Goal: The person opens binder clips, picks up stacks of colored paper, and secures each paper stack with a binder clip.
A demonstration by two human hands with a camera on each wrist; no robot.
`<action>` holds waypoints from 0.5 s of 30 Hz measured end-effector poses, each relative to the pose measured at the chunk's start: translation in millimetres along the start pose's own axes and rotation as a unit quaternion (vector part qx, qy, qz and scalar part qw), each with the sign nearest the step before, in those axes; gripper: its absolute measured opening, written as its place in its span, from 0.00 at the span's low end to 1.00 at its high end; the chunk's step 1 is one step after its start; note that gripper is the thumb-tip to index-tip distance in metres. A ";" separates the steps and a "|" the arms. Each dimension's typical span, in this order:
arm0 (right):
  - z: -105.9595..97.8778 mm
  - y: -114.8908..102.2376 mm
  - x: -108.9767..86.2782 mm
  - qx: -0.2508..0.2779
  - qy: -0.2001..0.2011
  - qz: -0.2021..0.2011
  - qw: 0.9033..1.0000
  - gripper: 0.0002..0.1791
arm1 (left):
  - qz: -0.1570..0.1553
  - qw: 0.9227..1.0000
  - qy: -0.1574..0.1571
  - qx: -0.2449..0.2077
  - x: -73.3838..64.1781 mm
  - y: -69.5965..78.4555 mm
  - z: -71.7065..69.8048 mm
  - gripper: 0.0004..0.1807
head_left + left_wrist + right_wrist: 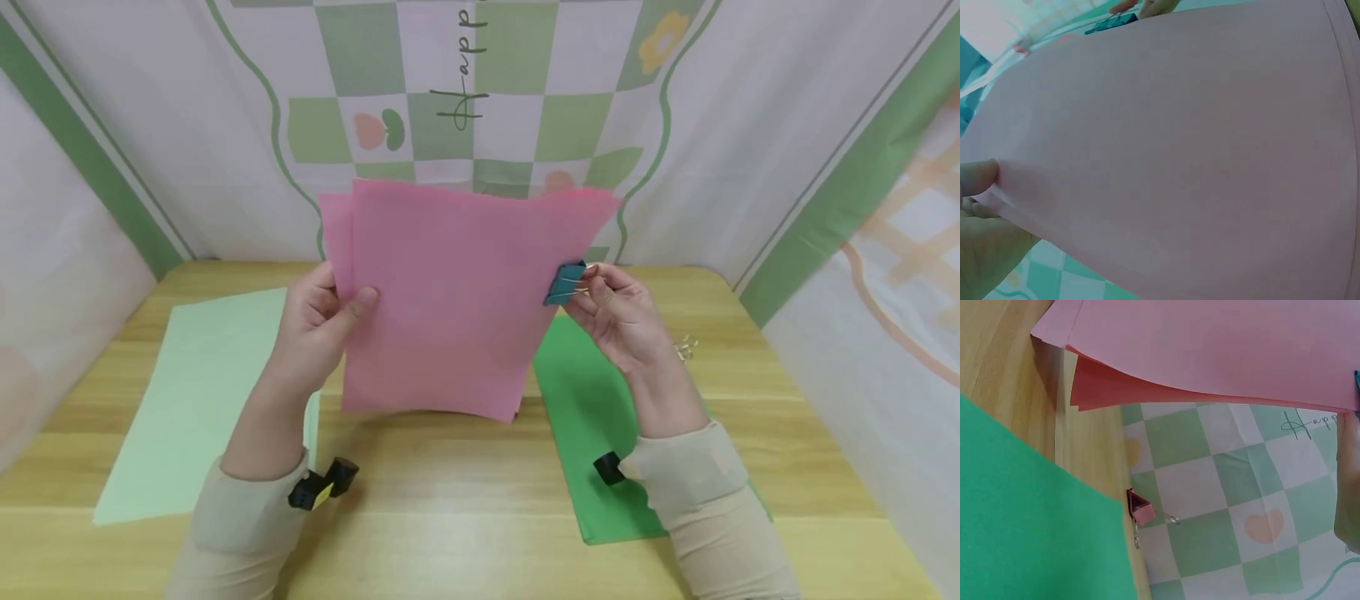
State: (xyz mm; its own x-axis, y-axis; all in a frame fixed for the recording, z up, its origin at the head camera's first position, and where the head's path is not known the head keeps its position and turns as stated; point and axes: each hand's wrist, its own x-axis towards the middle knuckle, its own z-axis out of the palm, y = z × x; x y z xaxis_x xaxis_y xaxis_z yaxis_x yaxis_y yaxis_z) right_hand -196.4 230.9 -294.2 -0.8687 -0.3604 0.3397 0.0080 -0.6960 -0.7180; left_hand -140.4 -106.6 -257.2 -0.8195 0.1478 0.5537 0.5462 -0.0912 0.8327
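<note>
A stack of pink paper sheets [450,292] is held up above the table, its sheets slightly fanned at the left and upper right. My left hand [315,325] grips the left edge, thumb across the front sheet. On the right edge sits a teal binder clip [567,283], its metal handles pinched by my right hand [618,317]. In the left wrist view the clip [1113,24] shows beyond the top of the pink paper [1172,150]. The right wrist view shows the lower sheets [1110,384] parting from the rest.
Pale green paper [195,400] lies on the wooden table [435,525] at left. Bright green paper [600,492] lies at right, under my forearm. A pink binder clip [1142,511] stands near the green paper. A checkered cloth [502,50] hangs behind the table.
</note>
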 end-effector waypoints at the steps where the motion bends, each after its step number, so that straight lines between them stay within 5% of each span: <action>1: 0.4 0.0 -0.1 -0.002 -0.002 -0.001 1.000 0.08 | 0.007 1.000 -0.004 -0.001 -0.1 -1.1 0.5 0.11; 15: 10.8 -2.4 -0.2 -0.016 -0.016 -0.010 1.000 0.08 | 0.040 0.994 0.012 0.103 2.5 -5.5 12.1 0.08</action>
State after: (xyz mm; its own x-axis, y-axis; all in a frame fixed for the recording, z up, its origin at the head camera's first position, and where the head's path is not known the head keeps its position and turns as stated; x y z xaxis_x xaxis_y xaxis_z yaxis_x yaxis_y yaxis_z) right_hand -190.9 225.9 -286.0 -0.8518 -0.3671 0.3738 -0.0261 -0.6829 -0.7301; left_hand -143.4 -93.8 -260.5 -0.7741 0.1243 0.6208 0.6323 0.1022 0.7680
